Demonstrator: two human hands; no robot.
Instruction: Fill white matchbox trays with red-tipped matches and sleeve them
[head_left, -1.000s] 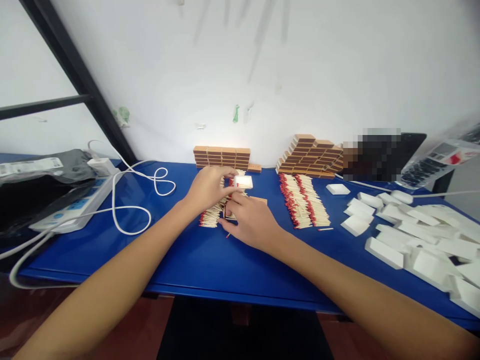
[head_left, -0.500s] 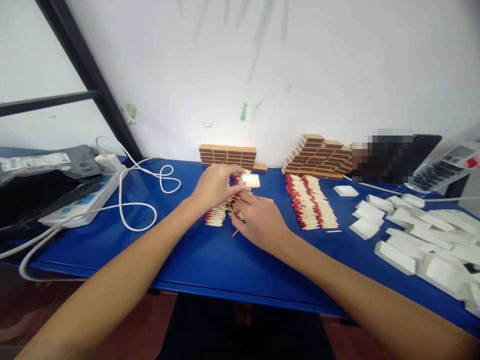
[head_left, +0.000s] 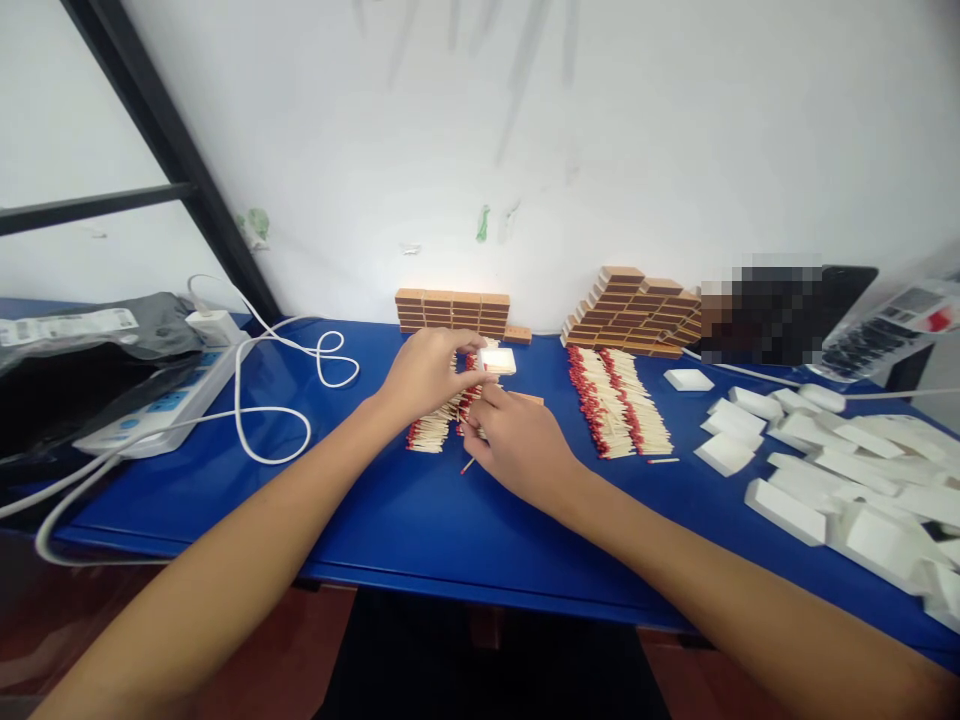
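Between thumb and fingers my left hand holds a small white tray with some matches in it, above the table's middle. Just below and right of it, my right hand is closed over the pile of matches, its fingertips bent together; what they pinch is too small to make out. Part of the pile is hidden under both hands. One loose match lies by the right fingertips. An orange matchbox piece shows partly behind the right hand.
Matchboxes stand in a row and a stepped stack against the wall. More matches lie right of centre. White trays cover the right side. A power strip, white cables and a black bag are at left.
The whole view has shifted very slightly. Both hands stay in nearly the same place, the left still with the white tray and the right at the matches.
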